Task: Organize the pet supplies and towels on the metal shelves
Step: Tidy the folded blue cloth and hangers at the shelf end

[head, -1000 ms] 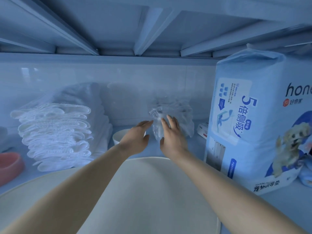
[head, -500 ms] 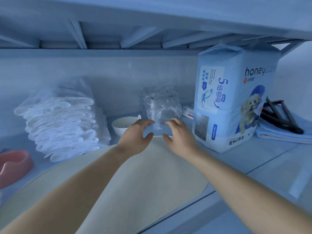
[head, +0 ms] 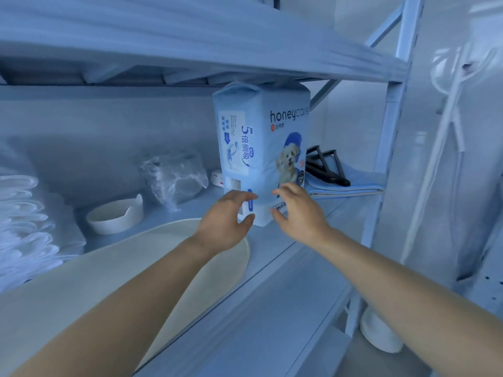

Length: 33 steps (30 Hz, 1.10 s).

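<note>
On the far left sits the stack of white towels (head: 24, 213), then a small white bowl (head: 114, 216), then the crinkly clear bag (head: 174, 176) near the back of the metal shelf (head: 272, 257). My left hand (head: 226, 221) comes next, fingers spread wide and holding nothing, right at the bottom corner of the big blue pad pack (head: 261, 131). The pack stands tall, its top close under the shelf above. My right hand (head: 298, 213) is at the pack's front, open too. I cannot tell if either hand touches it. Past it lies a folded blue towel (head: 353, 183) with a black tool (head: 326, 170) on top. I think the pack is the job now: next, both hands must squeeze its sides and slide it. Half a second ago my hands were over by the clear bag; now they have moved right.
</note>
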{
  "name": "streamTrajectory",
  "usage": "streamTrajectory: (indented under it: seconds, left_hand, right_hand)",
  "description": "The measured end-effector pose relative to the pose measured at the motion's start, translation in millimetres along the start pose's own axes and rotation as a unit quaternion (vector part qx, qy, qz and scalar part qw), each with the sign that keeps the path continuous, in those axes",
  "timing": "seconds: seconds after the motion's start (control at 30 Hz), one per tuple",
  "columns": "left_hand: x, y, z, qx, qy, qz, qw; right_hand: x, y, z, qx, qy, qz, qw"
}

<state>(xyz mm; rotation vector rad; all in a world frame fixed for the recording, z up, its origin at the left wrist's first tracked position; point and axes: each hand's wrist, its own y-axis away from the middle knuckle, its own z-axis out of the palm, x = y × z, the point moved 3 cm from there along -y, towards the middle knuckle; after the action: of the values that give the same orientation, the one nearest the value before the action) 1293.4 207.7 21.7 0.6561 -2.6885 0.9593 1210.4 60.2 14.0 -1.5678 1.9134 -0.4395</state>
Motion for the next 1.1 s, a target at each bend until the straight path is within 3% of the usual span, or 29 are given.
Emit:
streamTrajectory:
  seconds: [0.2, 0.47, 0.73, 1.1]
  left_hand:
    - [41, -39, 46, -0.052, -0.102, 0.057, 0.992]
    - [92, -125, 126, -0.022, -0.124, 0.067, 0.990]
    - [105, -177, 188, -0.023, -0.097, 0.009, 0.995]
    - [81, -284, 217, 0.045, -0.081, -0.026, 0.995]
  right_hand:
    - [73, -2, -28, 0.004, 0.019, 0.001, 1.000]
    - [197, -26, -58, -0.002, 0.032, -0.026, 0.999]
    - [276, -62, -48, -0.030, -0.015, -0.062, 0.998]
    - [335, -157, -7, -0.031, -0.052, -0.101, 0.993]
